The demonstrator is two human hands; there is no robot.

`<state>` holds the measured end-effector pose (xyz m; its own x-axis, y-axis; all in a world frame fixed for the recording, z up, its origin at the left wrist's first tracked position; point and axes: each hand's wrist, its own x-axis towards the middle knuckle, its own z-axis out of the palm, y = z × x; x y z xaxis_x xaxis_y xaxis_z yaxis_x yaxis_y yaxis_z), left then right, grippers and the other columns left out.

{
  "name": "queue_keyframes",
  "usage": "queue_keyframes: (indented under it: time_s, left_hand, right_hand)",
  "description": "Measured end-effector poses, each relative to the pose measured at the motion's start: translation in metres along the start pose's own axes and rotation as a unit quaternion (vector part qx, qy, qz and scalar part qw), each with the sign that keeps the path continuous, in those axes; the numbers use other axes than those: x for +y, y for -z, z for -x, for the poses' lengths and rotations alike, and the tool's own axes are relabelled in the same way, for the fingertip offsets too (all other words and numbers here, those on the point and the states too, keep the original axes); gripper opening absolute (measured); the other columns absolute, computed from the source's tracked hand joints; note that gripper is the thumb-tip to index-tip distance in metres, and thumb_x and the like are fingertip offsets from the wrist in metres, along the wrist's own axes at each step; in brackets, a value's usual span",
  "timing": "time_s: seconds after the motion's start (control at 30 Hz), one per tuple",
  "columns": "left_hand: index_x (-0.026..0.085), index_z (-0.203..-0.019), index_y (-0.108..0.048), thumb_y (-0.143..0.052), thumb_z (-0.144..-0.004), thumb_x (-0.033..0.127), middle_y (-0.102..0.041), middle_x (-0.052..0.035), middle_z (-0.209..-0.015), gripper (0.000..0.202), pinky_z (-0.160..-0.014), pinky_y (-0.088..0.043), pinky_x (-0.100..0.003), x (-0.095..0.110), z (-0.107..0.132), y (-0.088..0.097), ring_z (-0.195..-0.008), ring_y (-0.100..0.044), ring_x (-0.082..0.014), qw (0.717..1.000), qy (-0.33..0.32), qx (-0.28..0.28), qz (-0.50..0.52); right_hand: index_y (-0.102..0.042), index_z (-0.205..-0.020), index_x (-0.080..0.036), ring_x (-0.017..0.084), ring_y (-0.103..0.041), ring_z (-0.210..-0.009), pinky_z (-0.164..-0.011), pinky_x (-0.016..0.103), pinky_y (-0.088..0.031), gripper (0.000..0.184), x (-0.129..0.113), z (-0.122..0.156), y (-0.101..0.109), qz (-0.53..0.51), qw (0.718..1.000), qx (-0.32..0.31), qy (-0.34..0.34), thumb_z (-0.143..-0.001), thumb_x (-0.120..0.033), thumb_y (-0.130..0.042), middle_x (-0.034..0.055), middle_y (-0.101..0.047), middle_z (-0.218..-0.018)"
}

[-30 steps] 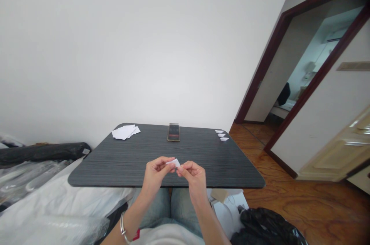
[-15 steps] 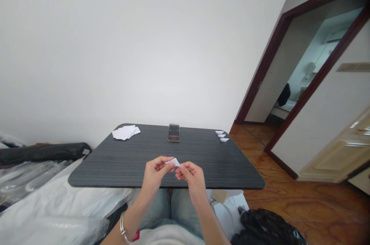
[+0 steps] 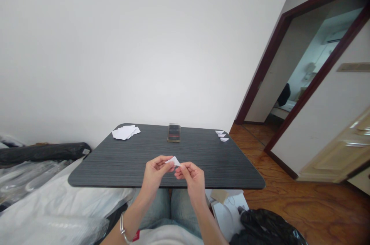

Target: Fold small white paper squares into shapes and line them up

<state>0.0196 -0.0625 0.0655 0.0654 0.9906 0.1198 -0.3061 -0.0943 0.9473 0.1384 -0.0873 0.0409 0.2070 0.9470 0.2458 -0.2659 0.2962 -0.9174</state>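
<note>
A small folded piece of white paper, roughly triangular, is held up over the near part of the dark table. My left hand pinches its left side between thumb and fingers. At the paper's right corner, my right hand has thumb and forefinger closed on it. Fingers cover part of the paper's lower edge. Three small folded white paper pieces lie in a column at the table's far right corner. A loose stack of white paper sheets rests at the far left corner.
A phone-like dark object, its upper part blurred, is at the table's far middle, near the white wall. Plastic-wrapped items fill the left side. Below right are a white box and a black plastic bag.
The paper's visible part has shifted slightly, with its peak a little higher and its right corner further out. Both hands keep nearly the same place and grip.
</note>
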Motion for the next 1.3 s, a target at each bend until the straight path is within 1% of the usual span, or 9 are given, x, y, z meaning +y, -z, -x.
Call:
queue_keyframes:
  time_s: [0.13,0.3,0.43,0.53,0.67,0.83,1.03,1.2,1.3]
  left_hand:
    - [0.01,-0.073,-0.067,-0.073,-0.054,0.024,-0.069,-0.0045,-0.065,0.024,-0.057,-0.053,-0.024,0.0011,0.0003,0.0001,-0.056,-0.062,-0.0138,1.0,0.003,0.003,-0.005]
    - [0.01,-0.074,-0.067,-0.071,-0.057,0.026,-0.069,-0.0054,-0.065,0.024,-0.058,-0.053,-0.026,0.0015,0.0008,0.0004,-0.058,-0.063,-0.0156,1.0,0.005,-0.007,-0.019]
    - [0.011,-0.076,-0.067,-0.069,-0.06,0.027,-0.069,-0.0055,-0.067,0.023,-0.059,-0.053,-0.026,0.0001,0.0,0.0019,-0.058,-0.063,-0.0153,1.0,0.01,-0.012,-0.013]
    - [0.011,-0.077,-0.066,-0.068,-0.061,0.026,-0.069,-0.0052,-0.067,0.022,-0.058,-0.053,-0.025,-0.0011,-0.0002,0.0025,-0.059,-0.063,-0.0152,1.0,-0.002,-0.016,-0.019]
    - [0.011,-0.079,-0.066,-0.066,-0.063,0.025,-0.069,-0.0052,-0.067,0.021,-0.058,-0.052,-0.025,-0.0034,0.0003,0.0022,-0.059,-0.063,-0.0153,0.998,-0.025,-0.031,-0.046]
    - [0.012,-0.084,-0.065,-0.063,-0.067,0.026,-0.068,-0.0041,-0.066,0.022,-0.059,-0.052,-0.025,-0.0045,0.0016,0.001,-0.059,-0.063,-0.0146,0.997,-0.025,-0.049,-0.053]
    - [0.012,-0.086,-0.064,-0.058,-0.071,0.033,-0.065,-0.0033,-0.071,0.026,-0.058,-0.052,-0.025,-0.0014,0.0019,-0.0002,-0.062,-0.061,-0.0144,0.997,-0.033,-0.044,-0.047]
    - [0.011,-0.083,-0.061,-0.067,-0.062,0.025,-0.059,0.0016,-0.057,0.025,-0.052,-0.047,-0.02,-0.0047,0.0001,0.0,-0.052,-0.055,-0.01,0.995,-0.042,-0.06,-0.07]
    - [0.012,-0.083,-0.059,-0.066,-0.064,0.023,-0.055,0.0043,-0.053,0.023,-0.052,-0.046,-0.019,-0.0053,0.0008,-0.0014,-0.05,-0.053,-0.0086,0.994,-0.048,-0.061,-0.073]
  right_hand:
    - [-0.062,-0.072,-0.013,0.013,-0.06,-0.055,-0.051,0.023,-0.05,0.026,-0.0003,0.0001,0.0003,-0.01,1.0,-0.007,-0.005,-0.076,-0.038,-0.055,0.0042,-0.064,-0.063]
    - [-0.06,-0.067,-0.013,0.012,-0.057,-0.05,-0.048,0.022,-0.048,0.023,0.0023,-0.001,0.0007,0.008,1.0,-0.017,-0.005,-0.071,-0.036,-0.061,0.0028,-0.063,-0.059]
    - [-0.061,-0.073,-0.014,0.012,-0.058,-0.051,-0.048,0.023,-0.049,0.022,0.0036,-0.0012,0.0003,-0.009,1.0,-0.004,0.004,-0.07,-0.036,-0.062,0.003,-0.064,-0.06]
    - [-0.062,-0.074,-0.014,0.012,-0.058,-0.051,-0.048,0.023,-0.049,0.022,0.0039,-0.0019,0.0001,-0.021,1.0,-0.008,-0.004,-0.068,-0.035,-0.063,0.003,-0.064,-0.06]
    - [-0.06,-0.068,-0.013,0.01,-0.055,-0.045,-0.045,0.02,-0.046,0.02,0.004,-0.0029,0.0006,-0.012,0.999,-0.023,-0.029,-0.068,-0.033,-0.064,0.0009,-0.062,-0.054]
    - [-0.057,-0.061,-0.014,0.008,-0.052,-0.042,-0.043,0.018,-0.043,0.022,0.0015,-0.0022,0.001,0.012,1.0,-0.014,-0.013,-0.072,-0.032,-0.061,-0.001,-0.059,-0.05]
    - [-0.054,-0.058,-0.014,0.007,-0.05,-0.04,-0.042,0.018,-0.041,0.023,-0.0001,-0.0018,0.0006,0.009,1.0,-0.017,-0.018,-0.073,-0.031,-0.058,-0.0026,-0.056,-0.046]
    - [-0.053,-0.06,-0.014,0.007,-0.049,-0.041,-0.043,0.017,-0.041,0.022,-0.0006,-0.0009,-0.0015,0.015,0.999,-0.021,-0.018,-0.073,-0.03,-0.059,-0.0034,-0.054,-0.045]
    - [-0.053,-0.062,-0.015,0.007,-0.049,-0.041,-0.042,0.017,-0.04,0.021,0.0001,-0.0011,-0.0023,0.016,0.999,-0.026,-0.016,-0.073,-0.031,-0.059,-0.0037,-0.054,-0.046]
